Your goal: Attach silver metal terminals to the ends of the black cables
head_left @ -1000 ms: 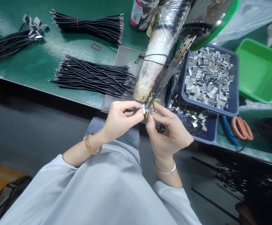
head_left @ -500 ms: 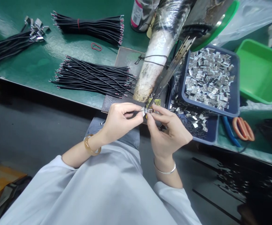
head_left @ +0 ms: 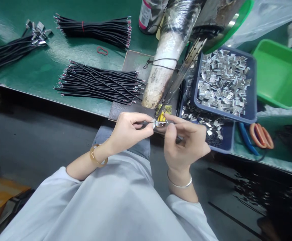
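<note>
My left hand [head_left: 128, 131] pinches the end of a thin black wire [head_left: 143, 123] just below the table's front edge. At the wire's tip sits a small silver metal terminal [head_left: 160, 124]. My right hand [head_left: 183, 142] is closed, its thumb and forefinger meeting at that terminal. Both hands are right below the tip of a wrapped machine arm [head_left: 164, 63] and a small yellow part [head_left: 162, 115] at its base.
A loose pile of black wires [head_left: 98, 83] lies left of the machine, a tied bundle [head_left: 98, 28] behind it, more wires with terminals [head_left: 12, 47] at far left. Blue trays [head_left: 223, 83] hold several metal terminals. A green bin [head_left: 279, 73] and orange-handled scissors [head_left: 260, 135] lie right.
My right hand has curled tighter and shifted slightly right. The wire tip with the terminal has come a little toward me, away from the machine's base.
</note>
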Demonstrator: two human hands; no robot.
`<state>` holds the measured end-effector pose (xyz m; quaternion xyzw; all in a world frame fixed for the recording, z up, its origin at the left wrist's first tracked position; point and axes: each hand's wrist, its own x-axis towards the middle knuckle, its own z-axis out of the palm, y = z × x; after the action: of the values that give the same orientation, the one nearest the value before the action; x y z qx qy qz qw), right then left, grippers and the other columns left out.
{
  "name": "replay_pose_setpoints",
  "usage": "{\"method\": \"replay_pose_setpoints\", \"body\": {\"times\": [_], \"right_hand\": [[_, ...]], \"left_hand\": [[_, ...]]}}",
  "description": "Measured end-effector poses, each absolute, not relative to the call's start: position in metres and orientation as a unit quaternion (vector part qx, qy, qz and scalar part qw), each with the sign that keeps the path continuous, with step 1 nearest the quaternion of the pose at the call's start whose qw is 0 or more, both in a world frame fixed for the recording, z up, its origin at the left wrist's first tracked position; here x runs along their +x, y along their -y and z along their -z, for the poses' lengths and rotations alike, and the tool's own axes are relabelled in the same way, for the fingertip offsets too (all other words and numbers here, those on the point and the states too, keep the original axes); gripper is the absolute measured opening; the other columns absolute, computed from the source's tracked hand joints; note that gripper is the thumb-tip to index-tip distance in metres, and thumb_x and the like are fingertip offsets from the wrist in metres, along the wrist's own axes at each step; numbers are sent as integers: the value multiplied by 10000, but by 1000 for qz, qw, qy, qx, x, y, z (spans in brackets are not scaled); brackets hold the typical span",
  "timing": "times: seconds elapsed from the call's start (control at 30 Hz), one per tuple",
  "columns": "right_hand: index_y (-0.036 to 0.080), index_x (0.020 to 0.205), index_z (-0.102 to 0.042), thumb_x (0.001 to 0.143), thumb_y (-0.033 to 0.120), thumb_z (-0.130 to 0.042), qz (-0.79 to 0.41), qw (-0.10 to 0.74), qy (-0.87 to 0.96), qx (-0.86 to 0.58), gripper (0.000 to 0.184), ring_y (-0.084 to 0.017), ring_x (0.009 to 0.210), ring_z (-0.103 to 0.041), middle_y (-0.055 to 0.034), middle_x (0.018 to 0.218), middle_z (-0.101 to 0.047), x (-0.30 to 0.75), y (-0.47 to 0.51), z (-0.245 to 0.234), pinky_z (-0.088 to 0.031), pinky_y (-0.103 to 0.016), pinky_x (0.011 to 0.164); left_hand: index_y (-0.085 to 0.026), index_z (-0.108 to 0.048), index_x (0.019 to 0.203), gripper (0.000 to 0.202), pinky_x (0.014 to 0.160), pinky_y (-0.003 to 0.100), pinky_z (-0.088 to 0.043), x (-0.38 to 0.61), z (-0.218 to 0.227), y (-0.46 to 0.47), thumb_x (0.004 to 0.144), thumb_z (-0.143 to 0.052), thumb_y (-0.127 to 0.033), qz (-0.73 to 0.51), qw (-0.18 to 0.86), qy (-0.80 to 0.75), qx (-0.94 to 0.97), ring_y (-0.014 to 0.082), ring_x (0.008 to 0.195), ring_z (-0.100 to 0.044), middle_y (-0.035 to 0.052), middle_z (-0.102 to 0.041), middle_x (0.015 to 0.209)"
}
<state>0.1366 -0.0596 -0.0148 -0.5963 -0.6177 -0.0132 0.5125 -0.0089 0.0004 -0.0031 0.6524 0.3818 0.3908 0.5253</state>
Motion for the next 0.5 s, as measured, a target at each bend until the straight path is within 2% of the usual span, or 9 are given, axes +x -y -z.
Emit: {"method": "replay_pose_setpoints", "body": {"times": [0.1,0.13,0.2,0.27,0.37,0.43,0.5], "right_hand": [[215,890,-522,954,198,-619,-103,507,596,-614,117,-73,485,-648,82,671,-627,140,56,7,-452,-134,418],[218,879,-510,961,200,-605,-136,505,601,-604,128,-66,469,-628,96,641,-582,141,55,5,-441,-128,410],[219,886,-510,969,196,-587,-169,501,618,-582,116,-65,505,-633,86,684,-584,142,55,1,-477,-134,446],[217,904,-536,963,177,-593,-126,488,651,-568,91,-80,601,-666,51,765,-635,143,56,-1,-539,-165,536],[223,921,-590,936,125,-623,36,426,733,-529,104,-116,756,-714,2,852,-720,144,59,-2,-573,-208,669],[229,927,-626,916,103,-651,106,391,760,-507,129,-117,749,-725,2,857,-755,145,62,-2,-560,-208,676],[238,936,-665,904,109,-678,116,422,731,-523,134,-102,649,-704,31,795,-747,145,65,-3,-527,-198,591]], "left_hand": [[-144,-753,746,157,526,173,-398,-10,4,4,793,-606,-114,-434,383,-324,748,71,536,-518,1,-674,621],[-146,-740,740,153,524,179,-391,-11,4,5,795,-603,-104,-450,344,-301,767,66,511,-486,-9,-644,587],[-143,-706,720,133,508,184,-371,-14,3,5,790,-606,-90,-472,321,-277,773,59,481,-432,-26,-597,554],[-143,-671,686,127,475,181,-339,-18,0,5,786,-612,-92,-464,372,-280,754,52,468,-405,-33,-577,550],[-144,-673,659,156,448,178,-306,-22,-2,5,799,-611,-115,-420,461,-296,724,52,472,-412,-28,-591,558],[-139,-710,678,154,449,184,-300,-23,-1,5,802,-619,-133,-417,474,-310,711,53,473,-408,-21,-601,563],[-135,-743,696,160,453,191,-293,-22,0,5,803,-624,-144,-433,465,-325,701,49,463,-378,-24,-578,545]]}}
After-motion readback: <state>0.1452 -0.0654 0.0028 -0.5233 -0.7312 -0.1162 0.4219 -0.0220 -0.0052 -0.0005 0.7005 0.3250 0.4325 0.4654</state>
